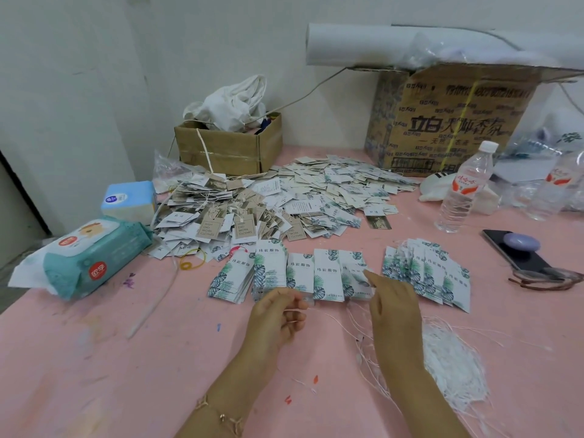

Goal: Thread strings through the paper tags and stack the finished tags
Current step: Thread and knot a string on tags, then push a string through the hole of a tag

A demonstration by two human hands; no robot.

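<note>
On a pink bench [94,358] seen from above by the person working at it, two bare hands meet near the middle. The left hand [278,314], at about 7 o'clock from centre, has its fingers curled and appears to pinch one thin white string [335,319] that trails off toward 3 o'clock. The right hand [392,308], at about 5 o'clock, shows its back, with the forefinger stretched straight toward 11 o'clock. The fingertip is at the rightmost pile in a row of tag stacks [300,273] printed with green leaves. Whether it touches the top tag, and how the other fingers lie, cannot be told. At 3 o'clock from that row lies a fanned stack of tags [426,273], and at 5 o'clock, by the right wrist, a loose bundle of strings [452,368]. Toward 12 o'clock a large heap of strung tags [284,197] spreads across the bench, and behind it stand a small cardboard box [230,147] and a big printed carton [452,118]. A wet wipes pack [91,257] sits at 9 o'clock, and a water bottle [464,191] and a phone [518,251] at 2 o'clock. The step in hand looks like fetching the next tag with the string held ready. The next move likely calls for lifting a single tag off its pile and finding its hole, which is too small to see here.
</note>
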